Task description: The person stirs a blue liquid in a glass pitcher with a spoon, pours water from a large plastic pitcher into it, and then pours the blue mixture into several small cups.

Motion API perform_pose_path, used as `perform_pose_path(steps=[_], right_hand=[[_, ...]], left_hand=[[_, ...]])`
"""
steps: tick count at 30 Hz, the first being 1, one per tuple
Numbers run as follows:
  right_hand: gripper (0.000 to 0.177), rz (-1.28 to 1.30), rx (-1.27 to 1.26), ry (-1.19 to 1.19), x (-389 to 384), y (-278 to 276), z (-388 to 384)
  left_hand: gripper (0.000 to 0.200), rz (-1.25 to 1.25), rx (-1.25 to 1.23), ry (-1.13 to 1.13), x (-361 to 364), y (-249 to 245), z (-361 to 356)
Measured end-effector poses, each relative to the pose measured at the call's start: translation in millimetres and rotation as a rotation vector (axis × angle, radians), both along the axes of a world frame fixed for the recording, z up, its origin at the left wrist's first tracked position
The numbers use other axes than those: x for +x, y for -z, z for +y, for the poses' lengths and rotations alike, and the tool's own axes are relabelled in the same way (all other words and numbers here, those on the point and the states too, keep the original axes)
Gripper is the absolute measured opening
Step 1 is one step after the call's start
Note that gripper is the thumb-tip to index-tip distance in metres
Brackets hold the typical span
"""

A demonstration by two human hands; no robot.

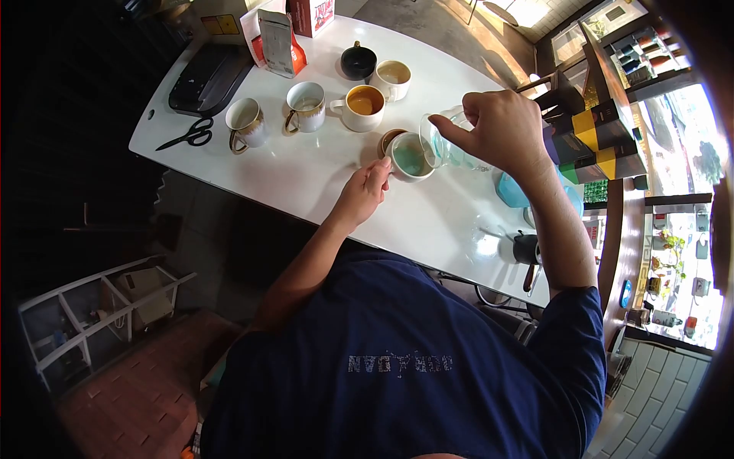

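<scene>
My left hand (364,193) grips a cup (414,176) by its handle side. The cup is white outside and pale green inside, and it stands near the table's middle. Over its right rim, a clear glass jug (463,157) is tilted with its mouth toward the cup. My right hand (501,128) is closed around the jug from above, hiding part of it. I cannot make out whether liquid is flowing. Just behind the cup shows a brown round rim (388,139), partly covered.
On the white table (306,183) are a white mug with orange inside (362,118), a cream mug (393,73), a black cup (358,63), two gold-trimmed mugs (246,122), scissors (191,136), a coffee bag (280,46), a black scale-like device (210,78) and a dark pitcher (526,249).
</scene>
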State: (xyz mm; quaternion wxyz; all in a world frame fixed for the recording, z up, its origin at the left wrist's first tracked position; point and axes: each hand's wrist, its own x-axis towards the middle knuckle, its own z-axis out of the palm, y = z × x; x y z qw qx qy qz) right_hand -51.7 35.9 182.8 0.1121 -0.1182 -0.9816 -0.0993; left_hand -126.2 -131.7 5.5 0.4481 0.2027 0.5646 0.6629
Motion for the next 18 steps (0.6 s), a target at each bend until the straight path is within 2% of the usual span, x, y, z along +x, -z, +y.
perform_pose_path(steps=[1,8,10,18], right_hand=[[0.053,-0.063,-0.013,0.041,-0.1,-2.7,-1.5],[0.053,-0.072,0.006,0.028,-0.4,-1.5,3.7],[0.056,0.075,0.038,-0.095,0.4,5.6,8.7],[0.056,0.055,0.056,-0.096,0.2,3.5,7.9]], left_hand=[[0.037,0.005,0.003,0.000,0.2,-0.7,0.2],[0.036,-0.003,-0.007,0.001,1.3,-1.1,3.3],[0.036,-0.004,0.001,0.000,1.4,0.0,4.0],[0.037,-0.010,0.009,-0.006,1.2,-0.4,4.4]])
